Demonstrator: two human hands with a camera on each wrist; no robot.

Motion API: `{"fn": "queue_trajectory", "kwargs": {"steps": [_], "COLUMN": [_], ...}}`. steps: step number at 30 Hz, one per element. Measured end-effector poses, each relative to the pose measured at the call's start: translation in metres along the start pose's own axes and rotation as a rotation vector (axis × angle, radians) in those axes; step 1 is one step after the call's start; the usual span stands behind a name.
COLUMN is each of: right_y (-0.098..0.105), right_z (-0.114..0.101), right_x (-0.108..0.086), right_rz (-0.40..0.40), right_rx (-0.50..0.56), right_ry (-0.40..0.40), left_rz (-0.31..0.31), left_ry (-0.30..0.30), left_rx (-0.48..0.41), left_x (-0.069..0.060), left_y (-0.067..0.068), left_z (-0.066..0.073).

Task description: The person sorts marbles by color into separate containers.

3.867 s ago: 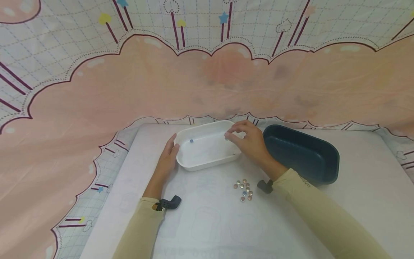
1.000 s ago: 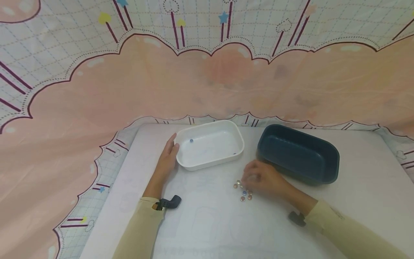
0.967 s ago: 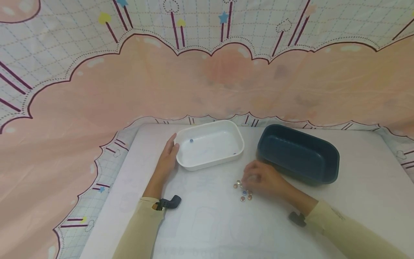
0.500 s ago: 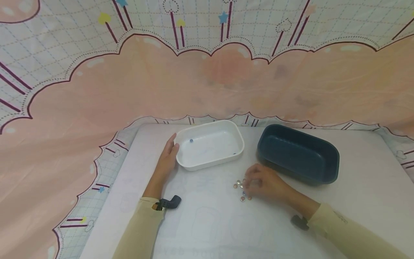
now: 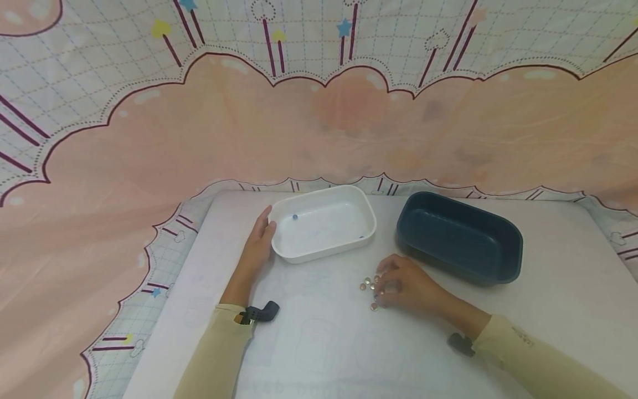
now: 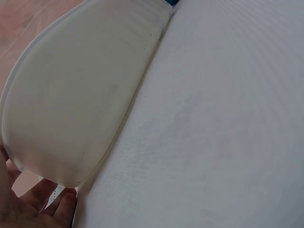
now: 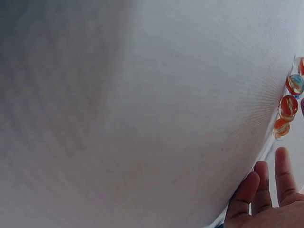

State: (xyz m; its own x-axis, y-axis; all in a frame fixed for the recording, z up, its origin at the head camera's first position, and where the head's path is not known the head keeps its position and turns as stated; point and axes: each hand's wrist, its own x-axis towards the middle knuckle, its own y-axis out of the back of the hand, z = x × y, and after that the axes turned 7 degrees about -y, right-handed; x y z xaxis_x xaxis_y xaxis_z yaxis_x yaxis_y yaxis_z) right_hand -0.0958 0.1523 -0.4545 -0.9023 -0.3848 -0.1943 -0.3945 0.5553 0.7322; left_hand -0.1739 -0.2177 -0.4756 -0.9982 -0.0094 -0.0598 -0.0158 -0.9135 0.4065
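Observation:
In the head view, my left hand [image 5: 256, 244] holds the left end of a white rectangular tray [image 5: 324, 256]. The left wrist view shows those fingers [image 6: 59, 211] around the tray's rounded end. A blue marble [image 5: 295, 217] lies inside the tray at left, and a small dark spot shows near its right front wall. My right hand [image 5: 411, 285] is over several glass marbles [image 5: 367, 281] on the table, partly covering them. In the right wrist view its fingers [image 7: 244, 194] are spread beside marbles with red and orange swirls [image 7: 288, 105]; nothing is visibly held.
A dark blue rectangular tray [image 5: 458, 244] stands behind and to the right of the right hand. The white tabletop [image 5: 309, 332] extends in front of both trays. A patterned pink and white cloth [image 5: 299, 133] hangs behind the table.
Since the earliest frame, my right hand has left the white tray and come down to the marbles. In the last second it has shifted slightly toward the front. The left hand has stayed put.

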Motion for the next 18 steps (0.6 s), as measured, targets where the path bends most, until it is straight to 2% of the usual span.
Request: {"fn": "queue_trajectory", "kwargs": {"steps": [18], "right_y": [-0.0024], "right_z": [-0.0024], "right_x": [0.0027], "right_rz": [0.0], "right_rx": [-0.046], "right_ry": [0.005], "left_rz": [0.004], "left_ry": [-0.007], "left_rx": [0.004], "left_x": [0.0002], "left_y": [0.0002], "left_z": [-0.0022]}}
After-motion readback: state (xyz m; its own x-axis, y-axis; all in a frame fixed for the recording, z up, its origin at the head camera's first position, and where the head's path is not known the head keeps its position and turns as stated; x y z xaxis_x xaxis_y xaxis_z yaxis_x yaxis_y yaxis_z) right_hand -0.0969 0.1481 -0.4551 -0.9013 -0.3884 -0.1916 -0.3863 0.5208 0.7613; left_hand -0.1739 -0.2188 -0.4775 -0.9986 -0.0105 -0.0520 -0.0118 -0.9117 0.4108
